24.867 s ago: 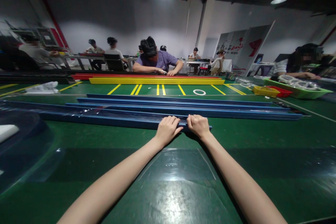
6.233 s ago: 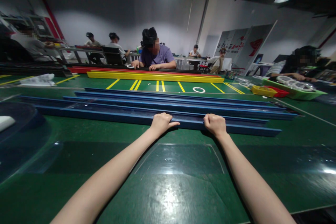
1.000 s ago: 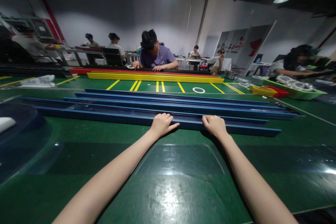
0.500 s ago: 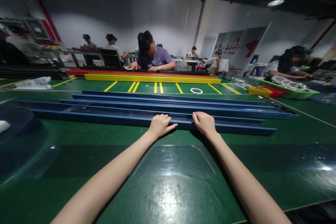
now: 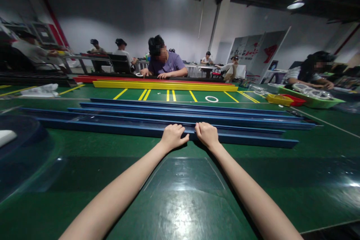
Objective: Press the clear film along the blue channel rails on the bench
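A long blue channel strip (image 5: 112,125) with upturned sides lies crosswise on the green table, nearest to me. My left hand (image 5: 173,137) grips its near wall, fingers curled over the edge and thumb stretched to the right along the front. A short gap to the right, my right hand (image 5: 207,135) is closed over the same wall, its fingertips hidden inside the channel. Just behind, more blue channel strips (image 5: 247,118) lie roughly parallel to it. Clear film (image 5: 180,172) lies on the table between my forearms.
Across the table, yellow (image 5: 165,85) and red channel strips lie before a person in a purple shirt (image 5: 168,65). A white ring (image 5: 211,99) rests mid-table. Right: a green tray (image 5: 312,99) of rings and a yellow tray (image 5: 279,99). Left: a large clear roll (image 5: 22,146).
My right hand has slid left along the channel's near wall, closer to my left hand. The left hand keeps nearly the same place on the strip. The view has shifted slightly.
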A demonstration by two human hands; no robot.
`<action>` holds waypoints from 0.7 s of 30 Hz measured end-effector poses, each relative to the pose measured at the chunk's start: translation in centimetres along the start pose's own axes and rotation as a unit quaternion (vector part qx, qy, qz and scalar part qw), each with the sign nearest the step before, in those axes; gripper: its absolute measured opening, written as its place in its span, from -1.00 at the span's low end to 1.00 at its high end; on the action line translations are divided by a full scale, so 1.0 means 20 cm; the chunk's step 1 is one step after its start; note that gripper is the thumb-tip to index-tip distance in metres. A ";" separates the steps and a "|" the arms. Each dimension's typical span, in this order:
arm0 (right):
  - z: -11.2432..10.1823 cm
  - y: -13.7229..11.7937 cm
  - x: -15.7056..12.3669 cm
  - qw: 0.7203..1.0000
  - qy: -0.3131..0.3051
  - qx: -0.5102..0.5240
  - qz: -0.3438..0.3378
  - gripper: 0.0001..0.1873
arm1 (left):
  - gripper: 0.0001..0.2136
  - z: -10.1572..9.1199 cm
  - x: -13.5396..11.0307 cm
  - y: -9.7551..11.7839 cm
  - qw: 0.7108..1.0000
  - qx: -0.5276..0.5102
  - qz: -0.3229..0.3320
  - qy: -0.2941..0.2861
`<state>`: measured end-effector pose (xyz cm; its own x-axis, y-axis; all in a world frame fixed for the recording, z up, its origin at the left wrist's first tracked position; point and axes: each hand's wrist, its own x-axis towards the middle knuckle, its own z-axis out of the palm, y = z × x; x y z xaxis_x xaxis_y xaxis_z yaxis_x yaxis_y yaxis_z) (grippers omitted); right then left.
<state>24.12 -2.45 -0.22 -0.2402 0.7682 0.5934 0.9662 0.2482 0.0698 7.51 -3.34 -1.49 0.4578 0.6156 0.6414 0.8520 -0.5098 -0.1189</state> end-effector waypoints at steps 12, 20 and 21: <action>0.02 0.05 0.01 0.998 0.038 -0.028 -0.046 -0.56 | -0.84 -0.02 0.00 0.00 0.999 -0.028 0.014 0.007; 0.01 0.18 -0.02 0.998 0.030 -0.048 0.000 -0.55 | -0.78 -0.03 0.00 0.00 0.999 -0.009 0.035 0.024; 0.01 0.19 -0.03 0.998 0.029 -0.051 0.006 -0.55 | -0.77 -0.03 -0.01 0.00 0.999 -0.008 0.027 0.025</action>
<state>28.00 -1.82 -0.48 -0.2261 0.7346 0.6397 0.9741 0.1763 0.1419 7.37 -3.80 -1.11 0.4901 0.5556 0.6716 0.8219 -0.5513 -0.1437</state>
